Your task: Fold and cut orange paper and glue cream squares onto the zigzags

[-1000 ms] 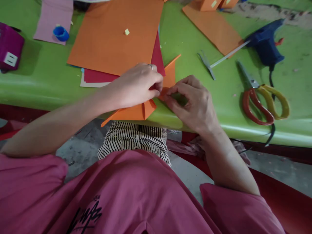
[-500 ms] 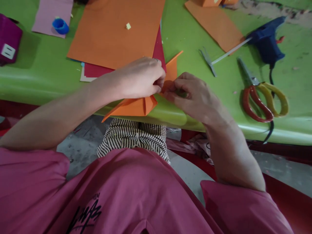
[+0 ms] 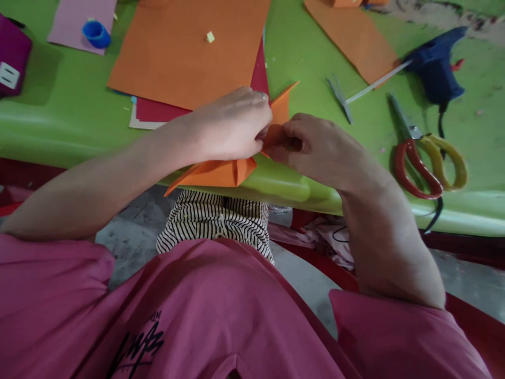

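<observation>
A folded piece of orange paper (image 3: 223, 173) lies at the front edge of the green table, its flaps bent up on both sides. My left hand (image 3: 240, 123) is closed on its upper part, the palm covering much of the middle. From the right, my right hand (image 3: 305, 145) pinches the paper's edge between thumb and forefinger, close beside the left fingertips. The fold between the two hands is partly hidden by the fingers.
Behind the hands lies a stack topped by a large orange sheet (image 3: 189, 58). To the right are scissors (image 3: 418, 152) with red and yellow handles, a blue glue gun (image 3: 436, 68) and its metal stand (image 3: 340, 100). A blue cap (image 3: 97, 35) and a purple box (image 3: 13, 58) stand left.
My right hand has turned slightly at the wrist, its forearm swinging outward. Both hands keep hold of the orange paper, which stays nearly in place. The view has shifted a little.
</observation>
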`<state>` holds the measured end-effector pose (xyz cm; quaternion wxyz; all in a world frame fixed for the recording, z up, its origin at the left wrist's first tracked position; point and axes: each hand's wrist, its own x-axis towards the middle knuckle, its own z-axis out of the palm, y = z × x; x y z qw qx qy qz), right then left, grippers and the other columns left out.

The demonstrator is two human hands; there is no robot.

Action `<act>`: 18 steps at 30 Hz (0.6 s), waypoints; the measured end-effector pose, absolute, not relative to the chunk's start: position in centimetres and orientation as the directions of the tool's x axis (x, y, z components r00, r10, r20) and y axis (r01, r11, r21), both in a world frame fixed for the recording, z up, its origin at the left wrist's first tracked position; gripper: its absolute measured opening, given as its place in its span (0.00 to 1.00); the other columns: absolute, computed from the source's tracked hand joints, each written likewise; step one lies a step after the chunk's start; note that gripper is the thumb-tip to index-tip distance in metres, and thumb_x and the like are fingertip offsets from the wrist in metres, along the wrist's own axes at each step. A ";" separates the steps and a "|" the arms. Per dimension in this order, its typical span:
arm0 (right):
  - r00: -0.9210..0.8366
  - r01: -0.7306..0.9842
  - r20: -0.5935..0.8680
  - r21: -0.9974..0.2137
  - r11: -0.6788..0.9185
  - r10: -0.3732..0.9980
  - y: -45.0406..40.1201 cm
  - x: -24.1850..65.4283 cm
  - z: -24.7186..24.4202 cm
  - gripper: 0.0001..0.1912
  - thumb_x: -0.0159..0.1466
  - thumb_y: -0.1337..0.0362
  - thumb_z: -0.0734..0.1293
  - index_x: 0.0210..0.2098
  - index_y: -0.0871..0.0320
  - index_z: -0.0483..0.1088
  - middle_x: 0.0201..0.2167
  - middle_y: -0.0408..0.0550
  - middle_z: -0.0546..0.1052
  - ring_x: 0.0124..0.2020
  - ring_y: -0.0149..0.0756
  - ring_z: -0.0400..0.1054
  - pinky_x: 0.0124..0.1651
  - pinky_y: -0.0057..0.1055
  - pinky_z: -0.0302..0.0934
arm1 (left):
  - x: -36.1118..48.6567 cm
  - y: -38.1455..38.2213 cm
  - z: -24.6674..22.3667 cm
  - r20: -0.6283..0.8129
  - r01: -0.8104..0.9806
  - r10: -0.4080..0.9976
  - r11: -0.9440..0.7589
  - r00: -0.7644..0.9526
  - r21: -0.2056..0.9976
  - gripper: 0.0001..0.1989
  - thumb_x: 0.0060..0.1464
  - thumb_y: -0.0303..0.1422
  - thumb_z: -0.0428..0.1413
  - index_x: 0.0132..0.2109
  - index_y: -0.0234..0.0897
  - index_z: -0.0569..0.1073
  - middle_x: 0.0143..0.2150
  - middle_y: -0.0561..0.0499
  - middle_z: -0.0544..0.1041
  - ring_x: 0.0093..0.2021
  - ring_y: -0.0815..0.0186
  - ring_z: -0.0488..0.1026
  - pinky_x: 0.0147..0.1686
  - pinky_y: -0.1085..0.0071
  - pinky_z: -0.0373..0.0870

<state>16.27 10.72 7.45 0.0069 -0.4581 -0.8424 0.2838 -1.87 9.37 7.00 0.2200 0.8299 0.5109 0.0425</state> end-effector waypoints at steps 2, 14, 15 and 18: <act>-0.569 0.776 -0.253 -0.481 0.408 0.783 10.8 16.4 7.2 0.04 0.60 0.66 0.67 0.30 0.55 0.73 0.34 0.47 0.76 0.36 0.37 0.70 0.45 0.34 0.63 | -1.9 9.4 6.8 -0.151 0.824 0.865 -0.382 0.479 0.419 0.14 0.53 0.30 0.52 0.39 0.39 0.82 0.40 0.45 0.79 0.54 0.49 0.72 0.53 0.57 0.65; -0.631 0.728 -0.133 -0.441 0.525 0.764 11.4 16.2 5.8 0.06 0.56 0.68 0.69 0.26 0.54 0.67 0.28 0.45 0.71 0.28 0.35 0.64 0.35 0.36 0.60 | -2.0 8.8 7.1 -0.099 0.820 0.842 -0.478 0.530 0.315 0.13 0.58 0.30 0.49 0.38 0.37 0.79 0.46 0.42 0.77 0.49 0.54 0.73 0.50 0.60 0.67; -0.652 0.700 -0.098 -0.461 0.546 0.752 11.5 16.5 5.5 0.06 0.56 0.67 0.70 0.26 0.54 0.68 0.28 0.45 0.71 0.28 0.35 0.64 0.34 0.36 0.60 | -2.0 8.8 7.2 -0.100 0.822 0.844 -0.475 0.527 0.315 0.13 0.58 0.30 0.49 0.37 0.37 0.79 0.46 0.42 0.77 0.48 0.54 0.73 0.50 0.60 0.68; -0.684 0.607 -0.005 -0.558 0.565 0.730 11.7 17.7 5.4 0.02 0.60 0.62 0.70 0.31 0.52 0.73 0.30 0.46 0.73 0.27 0.35 0.65 0.31 0.36 0.62 | -1.9 8.8 7.3 -0.099 0.834 0.860 -0.446 0.500 0.325 0.13 0.57 0.30 0.50 0.37 0.38 0.80 0.44 0.44 0.79 0.49 0.53 0.74 0.50 0.60 0.68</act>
